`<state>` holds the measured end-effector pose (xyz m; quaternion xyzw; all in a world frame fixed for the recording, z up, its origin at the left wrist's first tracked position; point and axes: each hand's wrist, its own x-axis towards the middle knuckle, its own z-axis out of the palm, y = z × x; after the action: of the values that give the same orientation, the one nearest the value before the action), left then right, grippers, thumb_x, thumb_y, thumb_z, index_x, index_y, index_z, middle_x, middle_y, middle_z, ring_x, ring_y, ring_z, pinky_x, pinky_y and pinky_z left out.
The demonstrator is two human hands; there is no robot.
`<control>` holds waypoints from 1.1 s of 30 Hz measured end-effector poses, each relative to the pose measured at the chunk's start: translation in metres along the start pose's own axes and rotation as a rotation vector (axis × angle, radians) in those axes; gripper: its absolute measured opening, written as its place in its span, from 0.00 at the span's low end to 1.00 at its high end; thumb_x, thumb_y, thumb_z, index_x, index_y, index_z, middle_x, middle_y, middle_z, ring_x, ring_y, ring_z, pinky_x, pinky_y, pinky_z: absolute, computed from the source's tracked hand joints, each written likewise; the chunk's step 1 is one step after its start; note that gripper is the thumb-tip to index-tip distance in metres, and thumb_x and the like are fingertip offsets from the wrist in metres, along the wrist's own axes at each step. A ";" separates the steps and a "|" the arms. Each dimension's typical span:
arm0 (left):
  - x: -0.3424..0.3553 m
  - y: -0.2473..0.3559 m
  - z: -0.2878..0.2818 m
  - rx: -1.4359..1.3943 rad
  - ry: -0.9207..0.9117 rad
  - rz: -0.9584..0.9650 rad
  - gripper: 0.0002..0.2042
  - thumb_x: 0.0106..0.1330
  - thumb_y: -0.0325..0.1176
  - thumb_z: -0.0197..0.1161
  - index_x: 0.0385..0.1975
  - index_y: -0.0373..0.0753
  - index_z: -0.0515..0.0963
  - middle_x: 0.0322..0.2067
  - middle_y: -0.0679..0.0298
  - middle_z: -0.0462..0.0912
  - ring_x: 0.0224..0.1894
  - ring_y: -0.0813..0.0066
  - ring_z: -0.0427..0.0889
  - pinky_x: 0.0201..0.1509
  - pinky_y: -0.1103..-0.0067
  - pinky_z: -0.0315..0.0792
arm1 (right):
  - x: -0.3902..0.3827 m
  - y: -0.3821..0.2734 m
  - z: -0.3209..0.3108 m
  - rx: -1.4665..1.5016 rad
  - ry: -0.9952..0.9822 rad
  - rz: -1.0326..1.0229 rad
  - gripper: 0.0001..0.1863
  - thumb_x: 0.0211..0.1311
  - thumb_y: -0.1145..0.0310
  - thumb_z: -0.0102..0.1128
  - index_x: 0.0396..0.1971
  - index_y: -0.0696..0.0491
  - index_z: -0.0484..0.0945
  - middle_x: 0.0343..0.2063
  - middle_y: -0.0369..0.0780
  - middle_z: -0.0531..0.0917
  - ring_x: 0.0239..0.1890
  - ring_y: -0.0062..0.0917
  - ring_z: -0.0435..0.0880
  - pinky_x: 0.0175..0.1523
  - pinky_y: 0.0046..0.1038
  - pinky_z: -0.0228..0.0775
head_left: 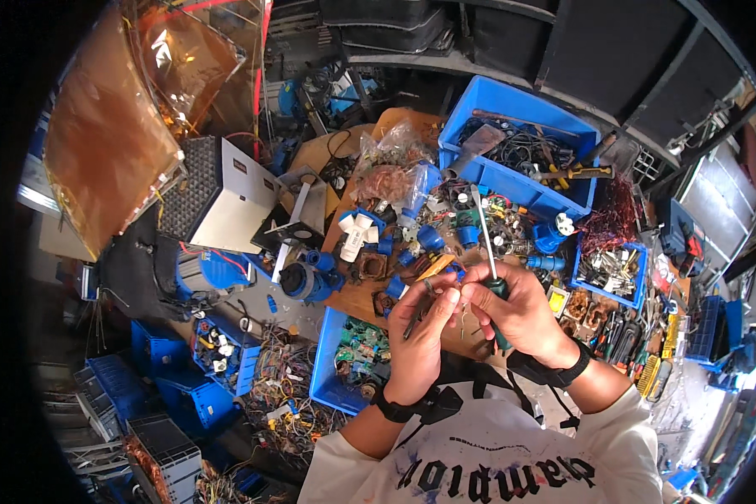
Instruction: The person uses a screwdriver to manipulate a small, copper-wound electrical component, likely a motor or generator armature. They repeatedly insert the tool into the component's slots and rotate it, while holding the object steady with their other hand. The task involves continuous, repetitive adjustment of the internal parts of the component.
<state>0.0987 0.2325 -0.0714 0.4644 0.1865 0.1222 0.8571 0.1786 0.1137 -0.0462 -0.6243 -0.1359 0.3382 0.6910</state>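
Observation:
My left hand and my right hand meet fingertip to fingertip above the front of the wooden work board. A screwdriver with a green handle is gripped in my right hand, its long metal blade pointing up and away from me. My left thumb and fingers are pinched together on something too small to make out. Thin wire-like strands hang below the touching fingertips. Just beyond my left fingers shows a flat yellow-orange piece; whether I hold it is unclear.
A blue crate of cables and hand tools stands at the far right of the board. Nearer me sits a blue bin of green circuit boards. A white cross-shaped power strip lies left. Pliers and other tools lie right.

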 end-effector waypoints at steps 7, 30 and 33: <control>0.054 0.011 -0.027 -0.103 0.006 -0.058 0.12 0.65 0.28 0.60 0.47 0.35 0.73 0.31 0.69 0.77 0.32 0.85 0.72 0.36 0.85 0.66 | 0.046 -0.003 0.014 -0.157 0.048 0.054 0.06 0.65 0.69 0.58 0.35 0.56 0.76 0.14 0.29 0.73 0.14 0.08 0.67 0.18 0.14 0.59; 0.035 0.038 0.008 -0.017 -0.438 -0.182 0.10 0.61 0.28 0.64 0.39 0.37 0.72 0.35 0.68 0.77 0.37 0.86 0.74 0.39 0.88 0.66 | -0.010 -0.026 -0.021 0.097 -0.083 -0.205 0.06 0.63 0.71 0.59 0.37 0.57 0.77 0.29 0.34 0.80 0.18 0.08 0.71 0.18 0.12 0.60; 0.023 0.038 0.019 0.022 -0.470 -0.197 0.10 0.60 0.27 0.65 0.39 0.37 0.72 0.35 0.68 0.76 0.38 0.85 0.75 0.41 0.87 0.68 | -0.028 -0.029 -0.032 0.069 -0.099 -0.164 0.06 0.63 0.70 0.59 0.36 0.57 0.77 0.29 0.34 0.80 0.17 0.08 0.70 0.18 0.13 0.59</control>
<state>0.1264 0.2474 -0.0343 0.4688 0.0277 -0.0751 0.8797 0.1863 0.0717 -0.0179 -0.5695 -0.2089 0.3152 0.7298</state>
